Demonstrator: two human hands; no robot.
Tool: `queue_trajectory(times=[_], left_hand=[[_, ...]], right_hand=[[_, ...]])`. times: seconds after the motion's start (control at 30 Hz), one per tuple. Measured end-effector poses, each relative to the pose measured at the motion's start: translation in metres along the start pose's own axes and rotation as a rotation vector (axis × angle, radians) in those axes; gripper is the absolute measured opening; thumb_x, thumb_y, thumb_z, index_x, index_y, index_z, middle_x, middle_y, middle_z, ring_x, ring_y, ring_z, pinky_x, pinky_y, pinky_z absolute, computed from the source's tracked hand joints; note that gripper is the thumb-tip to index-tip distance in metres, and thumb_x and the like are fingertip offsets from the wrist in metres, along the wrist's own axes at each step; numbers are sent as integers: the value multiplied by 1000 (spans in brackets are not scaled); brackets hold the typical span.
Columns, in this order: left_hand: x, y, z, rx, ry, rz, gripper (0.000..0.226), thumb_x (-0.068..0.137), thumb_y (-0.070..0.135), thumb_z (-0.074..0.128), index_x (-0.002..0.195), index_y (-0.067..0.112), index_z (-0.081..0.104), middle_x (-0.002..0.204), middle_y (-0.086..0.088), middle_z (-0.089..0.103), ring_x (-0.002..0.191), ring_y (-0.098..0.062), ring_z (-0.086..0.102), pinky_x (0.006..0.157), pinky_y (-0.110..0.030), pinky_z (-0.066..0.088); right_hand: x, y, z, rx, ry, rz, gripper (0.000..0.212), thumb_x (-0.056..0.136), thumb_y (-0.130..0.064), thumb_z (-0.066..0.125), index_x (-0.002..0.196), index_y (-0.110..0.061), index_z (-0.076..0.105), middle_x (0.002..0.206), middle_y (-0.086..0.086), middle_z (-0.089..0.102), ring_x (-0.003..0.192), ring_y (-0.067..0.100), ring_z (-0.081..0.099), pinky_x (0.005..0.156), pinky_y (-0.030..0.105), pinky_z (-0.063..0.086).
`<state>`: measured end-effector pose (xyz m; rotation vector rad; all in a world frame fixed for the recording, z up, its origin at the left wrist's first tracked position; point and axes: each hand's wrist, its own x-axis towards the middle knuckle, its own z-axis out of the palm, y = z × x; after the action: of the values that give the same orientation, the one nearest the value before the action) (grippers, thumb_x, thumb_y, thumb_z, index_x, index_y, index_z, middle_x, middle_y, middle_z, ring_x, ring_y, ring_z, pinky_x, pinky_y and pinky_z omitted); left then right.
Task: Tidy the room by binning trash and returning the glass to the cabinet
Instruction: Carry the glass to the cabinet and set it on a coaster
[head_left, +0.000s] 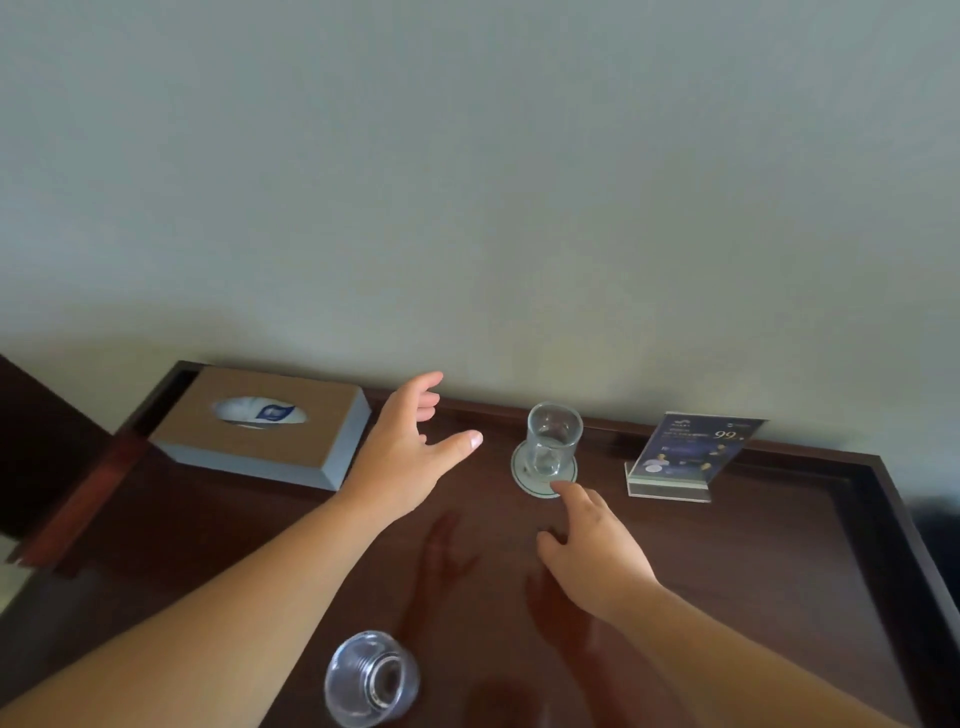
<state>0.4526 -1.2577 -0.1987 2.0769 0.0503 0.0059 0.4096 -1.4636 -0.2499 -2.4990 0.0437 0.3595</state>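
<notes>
Six o'clock on our counter (753, 571): a clear vessel (371, 678), maybe a bottle. Right hand (597, 551), grip loose and empty, hovers by the coaster (540, 486); left hand (410, 452) spread wide at ten. The glass (553, 441) sits untouched at twelve, so we reckon putting away and binning both lie ahead.

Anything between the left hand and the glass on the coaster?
Nothing: in the head view only bare table separates the left hand from the glass on its coaster. The right hand points in from the near side.
</notes>
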Motion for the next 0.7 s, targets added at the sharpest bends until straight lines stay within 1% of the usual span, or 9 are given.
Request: queue_trajectory(times=[0.1,0.2,0.3,0.33,0.37,0.43,0.53,0.6,0.7], left_hand=[[-12,5,-26,-17,24,32,67,80,30,73,137,33,39,129,10,49,119,0,47,88,-16,40],[-26,3,-53,-35,31,69,66,80,31,73,137,33,40,128,9,50,117,0,49,86,-14,40],[-44,-4,-77,-55,5,95,65,80,32,73,136,33,40,126,11,51,115,-4,52,81,-12,41],[-51,-8,-85,-61,-8,107,65,80,32,73,136,33,41,126,11,51,115,-5,53,82,-13,42],[-57,-12,-92,-67,-19,122,65,80,32,73,136,33,41,125,11,51,115,-4,53,86,-15,43],[-70,-24,-106,-86,-42,139,64,79,32,74,135,33,42,125,10,52,115,-2,51,90,-18,43],[-87,-40,-126,-101,-90,168,63,80,31,74,134,32,42,125,8,51,116,-1,50,84,-12,41],[-97,-50,-136,-111,-115,164,61,80,31,73,133,32,42,126,8,51,116,-2,50,81,-11,41],[-112,-61,-147,-114,-164,154,61,82,31,72,135,33,40,126,9,50,116,-3,50,84,-13,40]], right_hand=[[-16,-22,1,-3,31,-11,58,87,-32,54,141,-27,33,134,-4,45,105,15,55,82,28,45],[-35,-43,7,-2,69,-4,59,87,-34,55,142,-28,33,135,-5,45,107,14,55,82,26,43],[-57,-63,21,6,124,13,58,86,-34,56,140,-28,36,132,-6,48,95,10,53,80,25,43],[-66,-69,26,8,141,21,58,86,-34,56,140,-28,36,133,-6,48,93,10,52,80,25,43],[-73,-75,32,8,158,31,59,86,-34,56,141,-28,35,134,-6,47,94,10,53,81,25,42],[-89,-86,45,7,183,55,60,87,-33,57,142,-27,34,137,-6,45,104,12,56,86,26,43],[-112,-99,63,5,228,80,60,87,-32,58,142,-27,35,139,-6,44,113,13,54,90,27,43],[-126,-105,72,8,237,99,60,87,-31,57,142,-27,34,140,-7,44,118,12,52,90,26,42],[-148,-112,84,14,225,108,61,86,-29,56,142,-29,34,141,-9,43,123,11,48,94,26,42]])
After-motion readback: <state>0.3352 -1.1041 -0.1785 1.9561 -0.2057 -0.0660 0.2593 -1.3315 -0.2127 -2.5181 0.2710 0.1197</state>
